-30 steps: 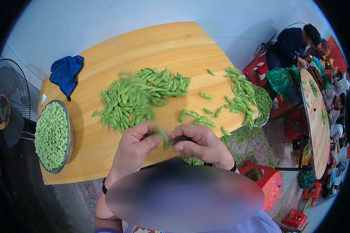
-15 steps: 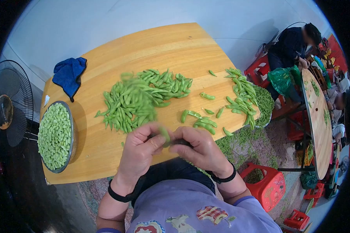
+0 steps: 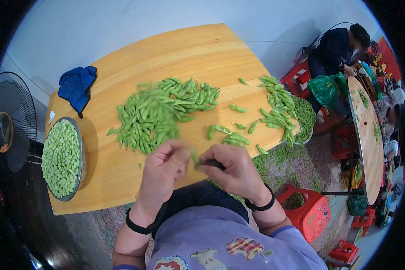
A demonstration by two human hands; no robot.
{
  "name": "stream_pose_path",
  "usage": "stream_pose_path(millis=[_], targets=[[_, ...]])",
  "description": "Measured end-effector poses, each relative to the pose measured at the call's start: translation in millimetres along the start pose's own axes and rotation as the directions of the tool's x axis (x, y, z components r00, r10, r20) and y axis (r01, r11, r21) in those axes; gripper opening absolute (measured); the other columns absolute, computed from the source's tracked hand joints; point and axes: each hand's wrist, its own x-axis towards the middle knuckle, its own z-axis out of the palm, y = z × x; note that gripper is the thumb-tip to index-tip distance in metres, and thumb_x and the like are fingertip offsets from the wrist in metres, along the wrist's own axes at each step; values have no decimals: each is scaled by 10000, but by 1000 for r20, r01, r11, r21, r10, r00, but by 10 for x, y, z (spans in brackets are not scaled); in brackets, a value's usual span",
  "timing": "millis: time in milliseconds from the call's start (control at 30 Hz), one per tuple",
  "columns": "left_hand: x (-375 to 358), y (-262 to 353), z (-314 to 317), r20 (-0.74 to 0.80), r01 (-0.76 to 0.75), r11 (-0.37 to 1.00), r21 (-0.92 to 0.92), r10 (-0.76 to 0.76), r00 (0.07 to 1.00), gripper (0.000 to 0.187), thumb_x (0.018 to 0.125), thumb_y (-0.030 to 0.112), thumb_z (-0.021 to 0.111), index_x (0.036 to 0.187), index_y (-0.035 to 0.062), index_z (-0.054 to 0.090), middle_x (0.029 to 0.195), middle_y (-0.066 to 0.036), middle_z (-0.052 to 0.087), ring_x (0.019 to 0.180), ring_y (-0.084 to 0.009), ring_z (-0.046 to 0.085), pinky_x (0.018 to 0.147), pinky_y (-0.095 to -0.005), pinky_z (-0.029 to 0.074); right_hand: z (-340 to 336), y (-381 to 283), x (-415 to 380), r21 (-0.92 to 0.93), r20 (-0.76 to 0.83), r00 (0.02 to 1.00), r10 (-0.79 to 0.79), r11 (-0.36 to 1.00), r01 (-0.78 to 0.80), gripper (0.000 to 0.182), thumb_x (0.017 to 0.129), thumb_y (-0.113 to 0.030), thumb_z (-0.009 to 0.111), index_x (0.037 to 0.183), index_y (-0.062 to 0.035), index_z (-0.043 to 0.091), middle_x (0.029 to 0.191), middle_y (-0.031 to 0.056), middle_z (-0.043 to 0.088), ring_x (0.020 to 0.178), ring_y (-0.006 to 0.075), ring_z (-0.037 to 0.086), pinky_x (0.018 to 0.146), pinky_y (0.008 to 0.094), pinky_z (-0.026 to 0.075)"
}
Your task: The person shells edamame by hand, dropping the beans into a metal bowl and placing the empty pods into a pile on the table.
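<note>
Above the front edge of the table, my left hand (image 3: 165, 167) is closed in a pinch, its fingertips smeared by motion. A green edamame pod (image 3: 194, 157) shows blurred between my two hands, at the left fingertips. My right hand (image 3: 233, 170) is curled around a small dark tool (image 3: 213, 164); most of it is hidden, so its kind cannot be made out. Just beyond lies a large pile of edamame pods (image 3: 148, 114). To the left stands a metal bowl (image 3: 82, 155) heaped with shelled beans (image 3: 60, 157).
A blue cloth (image 3: 78, 87) lies on the wooden table (image 3: 202, 49). More pods (image 3: 278, 110) sit at the right edge, by a container of pods or husks (image 3: 304, 120). A black fan (image 3: 13, 121) stands left, a red stool (image 3: 307, 211) right. Another person (image 3: 330, 51) sits at a round table (image 3: 363, 148).
My left fingertips have drawn slightly away from my right hand, and the pod between them shows more. The view has shifted a little; the pile and bowl look the same.
</note>
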Motion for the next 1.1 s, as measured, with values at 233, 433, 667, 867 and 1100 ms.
stream_pose_path(millis=[233, 433, 667, 867, 1100], targets=[[-2, 56, 22, 75, 54, 997, 51, -58, 996, 73, 841, 99, 579, 855, 30, 595, 619, 52, 459, 513, -27, 342, 458, -177, 264, -44, -31, -18, -36, 27, 998, 48, 998, -47, 125, 723, -46, 628, 823, 7, 577, 714, 153, 581, 635, 291, 573, 566, 348, 441], [106, -117, -110, 268, -161, 986, -44, 167, 949, 149, 799, 167, 642, 803, 20, 615, 700, 14, 517, 565, -55, 389, 504, -204, 305, -117, 120, -2, 516, 426, 854, 300, 694, -501, 123, 784, -76, 612, 887, -10, 603, 654, 34, 572, 570, 97, 531, 490, 210, 377], [61, -34, -88, 295, 14, 995, -95, 15, 955, 156, 803, 183, 643, 832, 36, 600, 732, 11, 527, 606, -60, 433, 539, -194, 328, -18, 169, -12, 554, 353, 883, 310, 691, -464, 134, 777, -96, 619, 874, -4, 608, 633, 15, 552, 543, 91, 497, 470, 244, 363], [44, -142, -40, 153, -216, 873, 438, 164, 975, 154, 832, 172, 588, 825, 21, 556, 685, 16, 482, 642, -52, 420, 539, -234, 366, 87, -1, -32, 4, -67, 986, 153, 988, -153, 122, 737, -108, 642, 779, 0, 606, 684, 133, 594, 589, 243, 568, 547, 314, 434], [111, -354, -144, 331, -442, 769, 462, 312, 890, 208, 776, 167, 590, 840, -1, 487, 677, -85, 489, 635, -156, 479, 567, -319, 404, 57, 332, -156, 535, 7, 925, 380, 780, -324, 203, 677, -178, 646, 699, -13, 530, 543, -26, 428, 396, 58, 371, 355, 214, 276]])
